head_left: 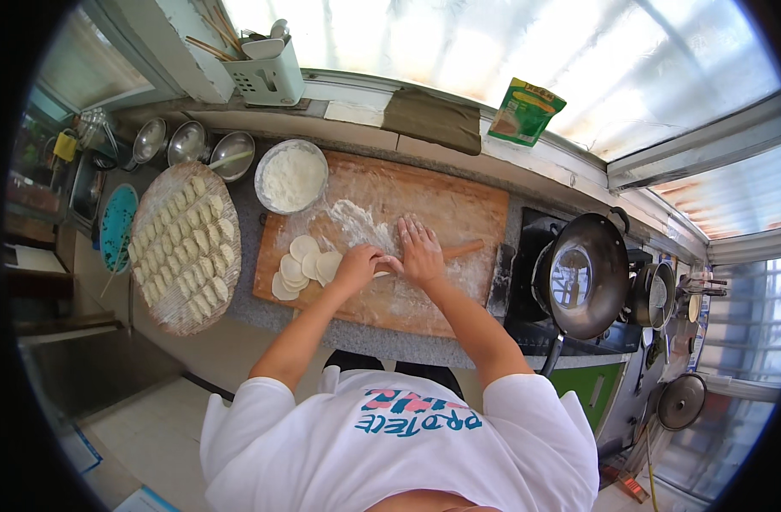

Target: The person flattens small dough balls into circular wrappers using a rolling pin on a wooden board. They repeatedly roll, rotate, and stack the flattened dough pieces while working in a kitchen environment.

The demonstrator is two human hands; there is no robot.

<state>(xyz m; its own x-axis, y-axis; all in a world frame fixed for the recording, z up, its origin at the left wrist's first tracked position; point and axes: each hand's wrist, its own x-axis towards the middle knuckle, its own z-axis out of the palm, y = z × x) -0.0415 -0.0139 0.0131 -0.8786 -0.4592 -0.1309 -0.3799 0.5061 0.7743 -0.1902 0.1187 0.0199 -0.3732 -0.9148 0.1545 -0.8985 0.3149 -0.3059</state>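
A wooden rolling pin (464, 248) lies on the floured wooden board (458, 200), its right end sticking out from under my right hand (419, 253). That hand rests palm down across the pin, with its fingers stretched forward. Close at its left, my left hand (359, 268) has its fingers curled together at a piece of dough, mostly hidden beneath the hands. The two thumbs nearly meet. Beside my left hand, several round dough wrappers (290, 276) overlap in a loose pile. Loose flour (356, 219) is spread beyond the hands.
A bowl of flour (291, 177) stands at the board's far left corner. Left of it, a round tray (184, 320) carries rows of dumplings. On the right, a wok (608, 290) sits on the stove. A green pouch (527, 111) stands on the sill.
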